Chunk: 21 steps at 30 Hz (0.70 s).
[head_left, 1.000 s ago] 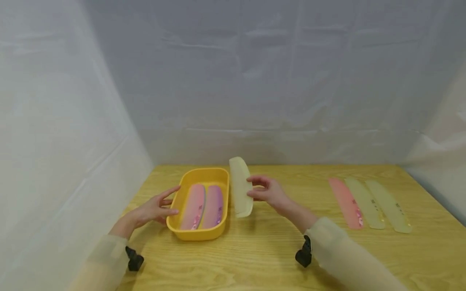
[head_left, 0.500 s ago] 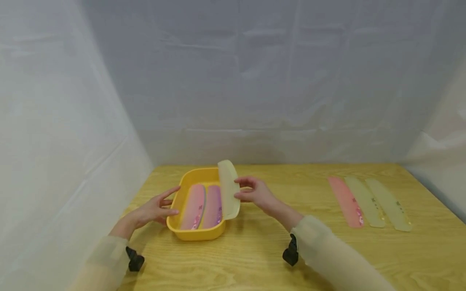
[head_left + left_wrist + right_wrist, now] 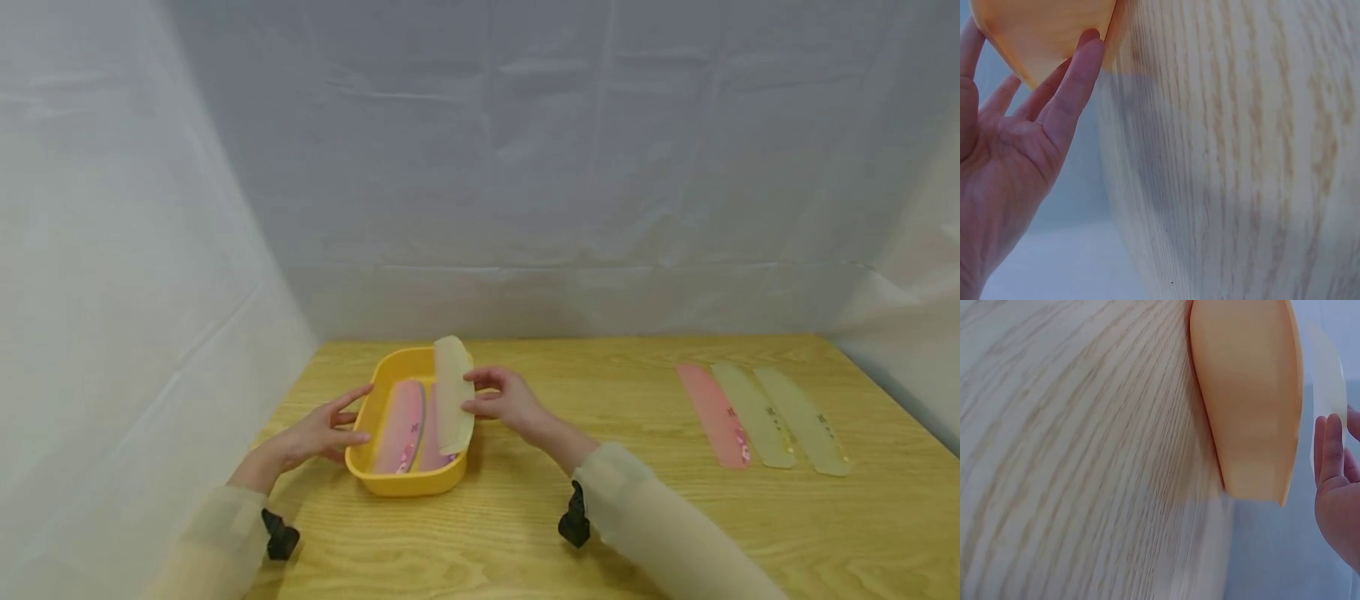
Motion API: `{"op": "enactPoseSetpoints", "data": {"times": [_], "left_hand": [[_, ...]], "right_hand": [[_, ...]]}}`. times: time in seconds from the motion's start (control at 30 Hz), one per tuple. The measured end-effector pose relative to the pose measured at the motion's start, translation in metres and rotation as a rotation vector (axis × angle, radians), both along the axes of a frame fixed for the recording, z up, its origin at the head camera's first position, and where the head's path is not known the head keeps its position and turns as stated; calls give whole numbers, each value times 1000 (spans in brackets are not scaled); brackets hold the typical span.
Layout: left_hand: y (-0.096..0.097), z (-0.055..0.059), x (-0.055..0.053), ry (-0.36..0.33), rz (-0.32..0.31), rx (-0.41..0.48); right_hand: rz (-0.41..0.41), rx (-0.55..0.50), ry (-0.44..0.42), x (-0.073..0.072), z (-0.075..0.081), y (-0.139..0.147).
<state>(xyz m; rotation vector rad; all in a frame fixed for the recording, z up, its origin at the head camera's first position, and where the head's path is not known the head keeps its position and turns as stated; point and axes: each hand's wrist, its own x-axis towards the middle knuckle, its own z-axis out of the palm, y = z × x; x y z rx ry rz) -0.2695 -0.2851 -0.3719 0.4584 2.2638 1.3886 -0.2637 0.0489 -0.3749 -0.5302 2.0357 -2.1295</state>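
My right hand point(image 3: 510, 405) pinches a pale yellow comb point(image 3: 452, 398) by its curved back, fingertips on one face in the right wrist view. The comb stands on edge, tilted, over the right side of a yellow plastic box point(image 3: 408, 485). Inside the box lie a pink comb point(image 3: 399, 425) and a purple comb point(image 3: 432, 442), the purple one partly hidden behind the held comb. My left hand point(image 3: 318, 429) rests against the left side of the box, with spread, fairly straight fingers touching its wall point(image 3: 1047, 28).
To the right on the wooden table point(image 3: 570, 483) lie a pink comb point(image 3: 714, 415) and two pale yellow combs, one in the middle point(image 3: 752, 412) and one outermost point(image 3: 801, 421). White sheeting point(image 3: 480, 208) hangs behind the table and along both sides.
My right hand has moved left with the pale yellow comb, from beside the box to over its right side, covering part of the purple comb. The left hand has stayed put.
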Motion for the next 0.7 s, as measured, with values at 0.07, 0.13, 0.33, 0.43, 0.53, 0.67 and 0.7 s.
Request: {"op": "enactPoseSetpoints", "data": {"times": [0.07,0.13,0.33,0.43,0.53,0.67,0.7], "left_hand": [[0,0,0,0,4,-2],[0,0,0,-2,5,-3],[2,1,1,1,12,-11],[2,1,2,6,23,-23],[2,2,2,7,34,-31],[2,2,2,7,40,-32],[2,3,2,8,40,-31]], "right_hand": [[1,1,-9,0,0,-4],[2,6,-5,1,0,-7],[-5,38,-4,3,-3,-15],[-6,62,-3,4,-4,-20],[-20,103,-1,4,-3,-23],[-53,186,12,4,1,-26],[-59,208,20,3,2,-27]]}}
